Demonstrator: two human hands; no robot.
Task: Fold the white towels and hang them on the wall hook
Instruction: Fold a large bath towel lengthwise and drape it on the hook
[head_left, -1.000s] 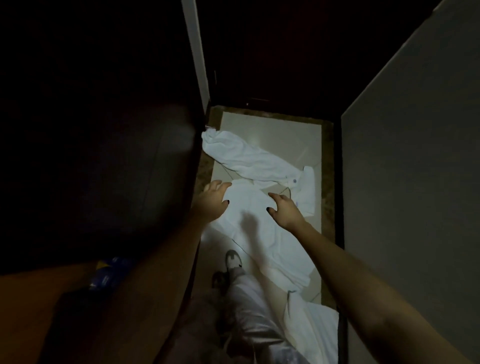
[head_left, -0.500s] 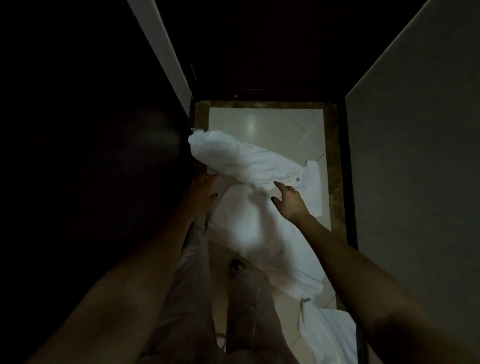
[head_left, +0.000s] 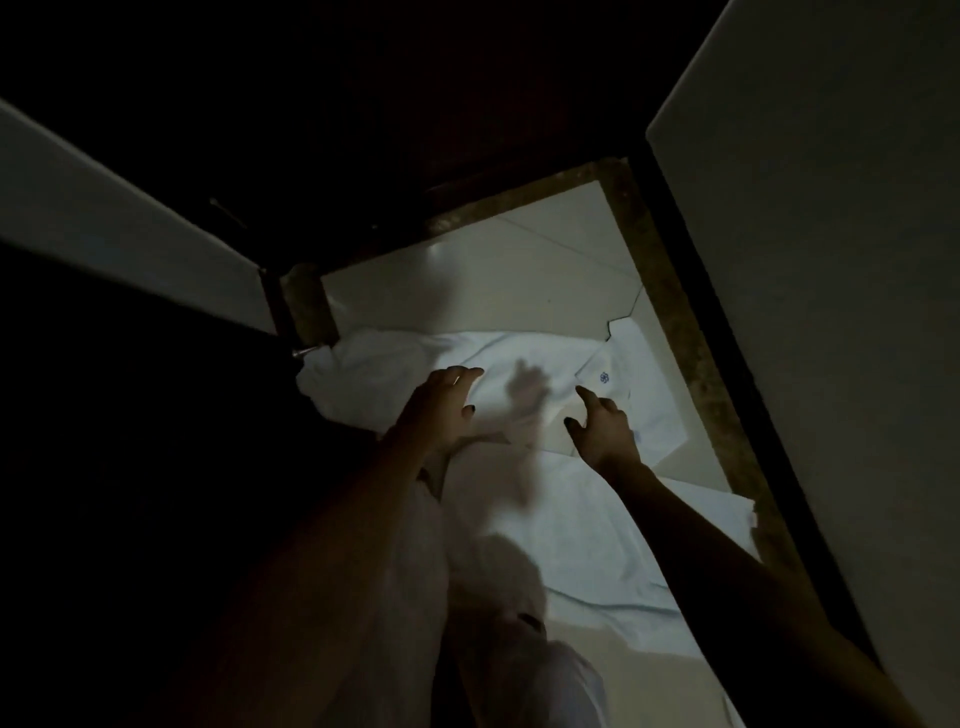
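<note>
Two hands of mine, fingers (head_left: 460, 373) spread, holding nothing: left hand (head_left: 441, 410) over the crumpled white towel (head_left: 374, 374), right hand (head_left: 602, 426) near its blue emblem (head_left: 603, 376), second towel (head_left: 597, 540) flat nearer me, both on the pale tiled floor (head_left: 519, 260).

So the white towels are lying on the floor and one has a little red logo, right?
Not quite: the white towels do lie on the floor, but the head view shows the little logo is blue, not red.

Pale tile floor (head_left: 493, 280) w/ crumpled far towel (head_left: 384, 374) & flat near towel (head_left: 597, 545) on it.
</note>
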